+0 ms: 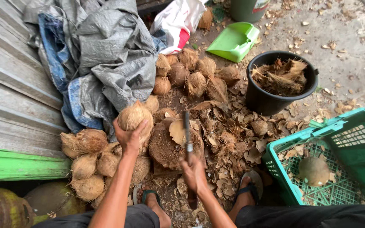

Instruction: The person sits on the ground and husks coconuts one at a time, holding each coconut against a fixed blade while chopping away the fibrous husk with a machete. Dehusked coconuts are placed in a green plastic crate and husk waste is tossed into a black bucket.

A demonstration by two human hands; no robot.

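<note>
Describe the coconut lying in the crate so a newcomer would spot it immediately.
Find the green plastic crate at the right edge. A single coconut lies on its mesh floor. Unlike the hairy brown ones piled on the ground, it is shaved smooth and pale.

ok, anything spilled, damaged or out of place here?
Husk scraps lie strewn over the ground between the chopping stump and the black bucket, not in it. The green crate holds a single peeled coconut. Nothing else stands out.

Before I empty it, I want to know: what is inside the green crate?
The green crate holds one peeled, pale coconut lying on its mesh floor, with a few husk scraps beside it. Its near right corner is cut off by the person's dark clothing.
</note>
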